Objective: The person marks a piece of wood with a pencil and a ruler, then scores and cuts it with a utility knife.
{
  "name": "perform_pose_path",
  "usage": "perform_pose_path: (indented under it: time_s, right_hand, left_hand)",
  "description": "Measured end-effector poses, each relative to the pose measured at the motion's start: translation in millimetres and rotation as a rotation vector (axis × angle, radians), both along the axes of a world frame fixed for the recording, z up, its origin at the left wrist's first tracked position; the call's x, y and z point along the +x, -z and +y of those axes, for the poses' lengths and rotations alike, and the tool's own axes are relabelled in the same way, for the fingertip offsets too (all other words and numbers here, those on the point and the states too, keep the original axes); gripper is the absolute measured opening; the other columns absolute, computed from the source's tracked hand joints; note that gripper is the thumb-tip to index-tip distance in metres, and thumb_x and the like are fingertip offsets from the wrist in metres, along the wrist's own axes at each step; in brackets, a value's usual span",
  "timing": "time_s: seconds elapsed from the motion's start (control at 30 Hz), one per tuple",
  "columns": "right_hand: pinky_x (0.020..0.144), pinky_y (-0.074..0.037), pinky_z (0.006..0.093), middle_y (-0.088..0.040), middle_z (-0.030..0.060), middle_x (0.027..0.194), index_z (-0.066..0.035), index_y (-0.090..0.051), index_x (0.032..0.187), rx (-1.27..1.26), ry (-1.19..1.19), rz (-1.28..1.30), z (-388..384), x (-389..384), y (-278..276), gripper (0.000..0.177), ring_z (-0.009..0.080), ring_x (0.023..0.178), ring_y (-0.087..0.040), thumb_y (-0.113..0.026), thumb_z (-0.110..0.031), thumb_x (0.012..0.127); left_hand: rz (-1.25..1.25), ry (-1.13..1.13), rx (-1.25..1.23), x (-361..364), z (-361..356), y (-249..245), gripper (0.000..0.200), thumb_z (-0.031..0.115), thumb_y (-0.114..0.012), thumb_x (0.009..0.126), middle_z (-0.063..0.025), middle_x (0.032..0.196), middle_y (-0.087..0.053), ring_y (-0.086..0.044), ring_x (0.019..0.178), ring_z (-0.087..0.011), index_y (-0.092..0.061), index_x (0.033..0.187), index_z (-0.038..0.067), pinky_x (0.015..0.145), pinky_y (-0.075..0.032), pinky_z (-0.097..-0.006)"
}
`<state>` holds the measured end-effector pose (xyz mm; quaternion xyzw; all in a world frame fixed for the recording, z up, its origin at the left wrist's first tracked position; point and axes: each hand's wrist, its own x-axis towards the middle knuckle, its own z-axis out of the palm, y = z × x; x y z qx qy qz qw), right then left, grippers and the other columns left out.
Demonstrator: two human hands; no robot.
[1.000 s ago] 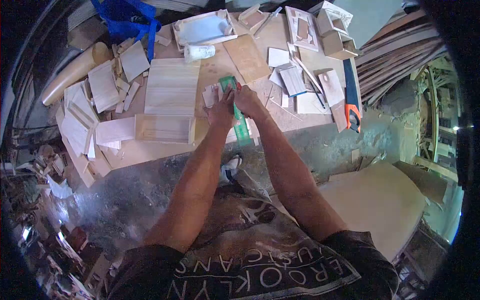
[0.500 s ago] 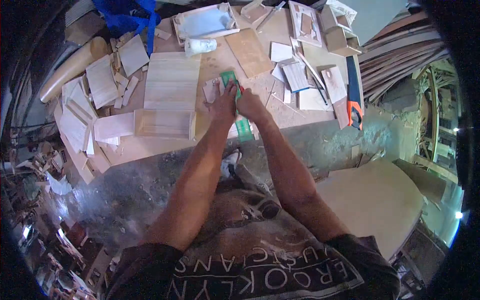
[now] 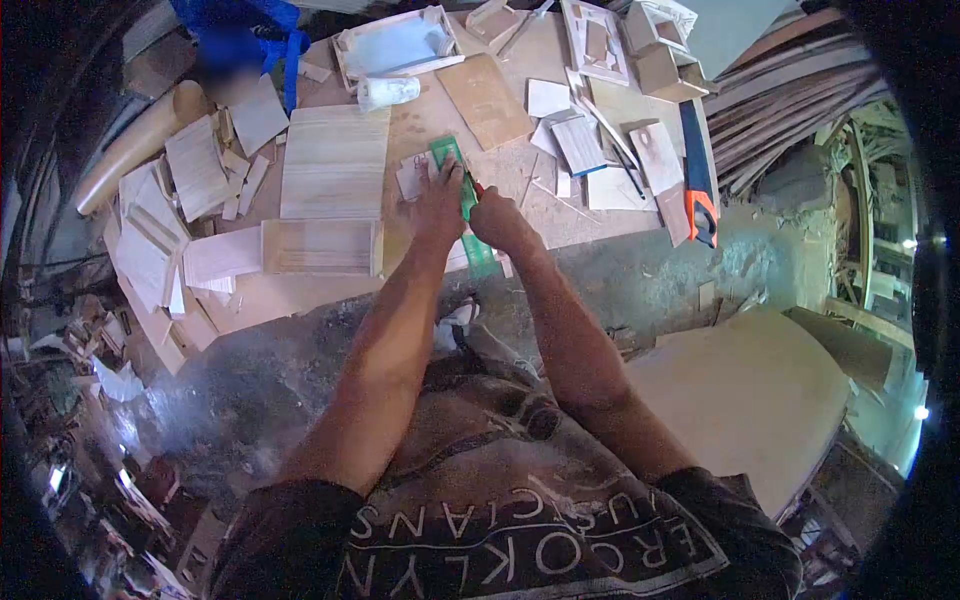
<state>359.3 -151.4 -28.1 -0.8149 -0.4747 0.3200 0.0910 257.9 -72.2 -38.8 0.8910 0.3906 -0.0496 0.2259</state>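
Observation:
A green ruler (image 3: 480, 258) lies lengthwise near the front edge of the workbench, over a thin pale sheet (image 3: 409, 178). My left hand (image 3: 440, 205) presses the ruler down, its fingers stretched out and spread. Close against the ruler's right edge, my right hand (image 3: 503, 222) is closed around a red-handled knife (image 3: 477, 188). The knife's thin tip points away from me, alongside the ruler. Fingers hide most of the handle, and the hands cover the ruler's middle.
Left of my hands stand a wooden panel (image 3: 335, 165) and an open wooden box (image 3: 320, 247). A white cup-like container (image 3: 390, 93) and a brown board (image 3: 486, 101) lie beyond. To the right are wood offcuts (image 3: 578, 145) and an orange-handled saw (image 3: 702, 215).
My right hand has drawn the knife slightly toward me along the ruler, and more of its tip shows. My left hand still presses the ruler. The whole view has shifted a little.

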Motion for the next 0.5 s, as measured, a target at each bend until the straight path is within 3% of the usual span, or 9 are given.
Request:
perform_pose_path:
  time_s: [0.03,0.1,0.13,0.17,0.23,0.27,0.33,0.43,0.5]
  right_hand:
    - [0.077,-0.052,0.0554,-0.059,0.0350,0.095,0.012,-0.059,0.090,0.009,0.005,-0.005,-6.0,-4.8,-5.9,0.028,0.0489,0.086,-0.065,-0.048,-0.014,0.087]
    - [0.076,-0.053,0.0560,-0.060,0.0333,0.092,0.012,-0.062,0.084,-0.001,0.276,0.046,-11.1,-11.8,-18.3,0.027,0.0475,0.082,-0.066,-0.049,-0.012,0.087]
    - [0.078,-0.052,0.0560,-0.061,0.0356,0.094,0.012,-0.060,0.092,-0.045,-0.055,-0.010,-16.2,-3.9,-1.1,0.029,0.0502,0.089,-0.064,-0.049,-0.014,0.087]
    - [0.078,-0.052,0.0560,-0.061,0.0356,0.094,0.012,-0.060,0.092,-0.042,-0.052,-0.015,-23.1,0.9,16.8,0.029,0.0502,0.089,-0.064,-0.049,-0.014,0.087]
    - [0.083,-0.051,0.0572,-0.062,0.0376,0.096,0.010,-0.050,0.109,-0.174,-0.079,-0.020,-33.2,-5.6,8.7,0.036,0.0531,0.096,-0.062,-0.049,-0.018,0.087]
    - [0.083,-0.051,0.0572,-0.062,0.0376,0.096,0.010,-0.050,0.109,-0.159,-0.080,-0.032,-30.4,-1.2,3.4,0.036,0.0531,0.096,-0.062,-0.049,-0.018,0.087]
    - [0.087,-0.049,0.0576,-0.061,0.0395,0.101,0.010,-0.049,0.111,-0.194,0.224,0.131,-27.4,-2.7,-27.7,0.036,0.0527,0.099,-0.061,-0.047,-0.018,0.089]
    - [0.087,-0.049,0.0572,-0.061,0.0393,0.100,0.010,-0.050,0.111,-0.082,0.324,0.157,-9.2,2.6,-49.7,0.035,0.0526,0.098,-0.061,-0.046,-0.018,0.089]
    - [0.086,-0.049,0.0569,-0.060,0.0403,0.099,0.010,-0.049,0.109,-0.041,0.273,0.169,3.2,6.6,-28.9,0.036,0.0527,0.097,-0.062,-0.047,-0.020,0.089]
  left_hand:
    - [-0.005,0.005,0.009,-1.3,-2.8,2.2,0.088,0.013,-0.079,0.068,0.0028,0.158,-0.023,-0.018,0.145,-0.0377,-0.034,0.143,0.020,0.094,-0.038,-0.0746]
    - [-0.031,-0.009,-0.014,1.6,2.7,5.5,0.090,0.013,-0.080,0.067,0.0032,0.158,-0.022,-0.018,0.145,-0.0380,-0.034,0.144,0.019,0.095,-0.039,-0.0729]
    - [-0.036,-0.007,-0.007,1.6,5.0,8.0,0.090,0.013,-0.080,0.067,0.0032,0.158,-0.022,-0.018,0.145,-0.0380,-0.034,0.144,0.019,0.095,-0.039,-0.0729]
    - [-0.079,-0.012,-0.036,0.7,6.7,11.3,0.091,0.013,-0.081,0.067,0.0036,0.158,-0.021,-0.018,0.145,-0.0376,-0.033,0.144,0.019,0.094,-0.039,-0.0731]
    - [-0.119,-0.004,-0.068,-2.3,0.4,3.6,0.092,0.014,-0.081,0.066,0.0040,0.159,-0.021,-0.018,0.145,-0.0372,-0.033,0.144,0.020,0.093,-0.040,-0.0732]
    - [-0.065,0.005,-0.057,-1.1,2.0,-1.4,0.092,0.015,-0.081,0.066,0.0048,0.159,-0.020,-0.018,0.145,-0.0363,-0.032,0.144,0.020,0.092,-0.040,-0.0731]
    - [-0.003,0.010,-0.048,-3.3,1.5,-17.3,0.093,0.017,-0.081,0.066,0.0055,0.159,-0.019,-0.017,0.146,-0.0353,-0.032,0.145,0.020,0.092,-0.041,-0.0730]
    - [0.110,0.018,-0.062,3.5,0.3,-20.1,0.092,0.019,-0.081,0.067,0.0065,0.159,-0.018,-0.018,0.146,-0.0341,-0.031,0.145,0.020,0.091,-0.042,-0.0725]
    - [0.089,0.014,0.036,0.9,0.5,-11.2,0.088,0.022,-0.078,0.072,0.0070,0.159,-0.017,-0.017,0.146,-0.0332,-0.031,0.146,0.022,0.092,-0.041,-0.0726]
